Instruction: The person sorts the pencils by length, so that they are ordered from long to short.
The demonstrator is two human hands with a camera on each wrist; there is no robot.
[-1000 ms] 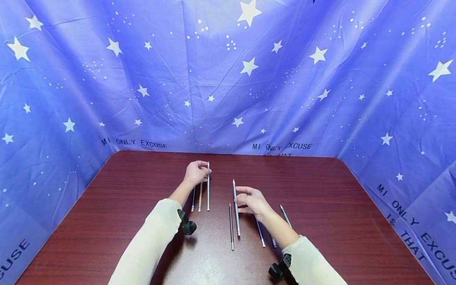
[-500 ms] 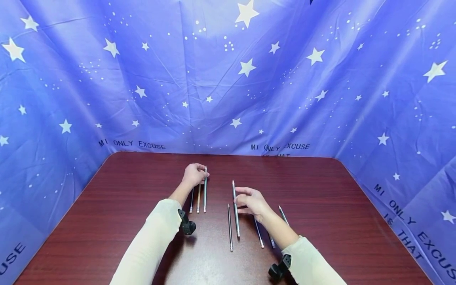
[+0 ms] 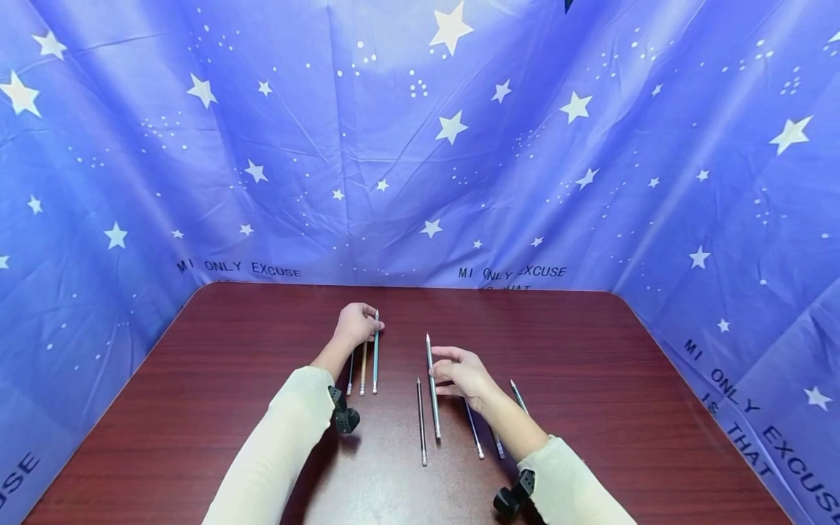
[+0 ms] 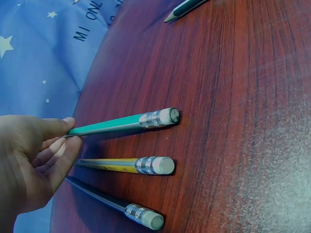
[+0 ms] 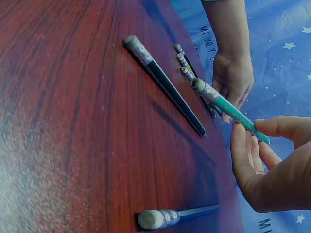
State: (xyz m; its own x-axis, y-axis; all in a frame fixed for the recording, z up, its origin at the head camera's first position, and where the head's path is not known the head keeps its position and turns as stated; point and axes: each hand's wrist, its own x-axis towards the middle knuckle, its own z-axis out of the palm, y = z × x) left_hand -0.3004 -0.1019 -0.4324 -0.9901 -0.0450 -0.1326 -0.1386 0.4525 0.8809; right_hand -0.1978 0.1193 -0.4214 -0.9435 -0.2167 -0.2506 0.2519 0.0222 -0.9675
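Note:
Towards the far side of the table, my left hand [image 3: 356,324] pinches a green pencil [image 4: 112,124] near its pointed end. The eraser end points towards me. Beside it on the left lie a yellow pencil [image 4: 116,165] and a dark pencil [image 4: 97,192], their tips hidden behind the hand. My right hand [image 3: 462,375] pinches another green pencil [image 5: 228,108] between thumb and fingers, tip pointing away. In the right wrist view, a shadow falls on the table below it. Just left of that pencil lies a black pencil [image 5: 167,90].
A blue pencil [image 3: 474,430] and one more pencil [image 3: 499,445] lie under and beside my right forearm. Beyond the forearm shows the tip of a green pencil [image 3: 518,396]. The reddish-brown table [image 3: 262,321] ends at a blue star-patterned curtain [image 3: 302,146].
My left hand has brought its green pencil's tip lower and slightly nearer me, beside the yellow pencil. The right hand keeps its hold, nearly still. The head view has shifted slightly.

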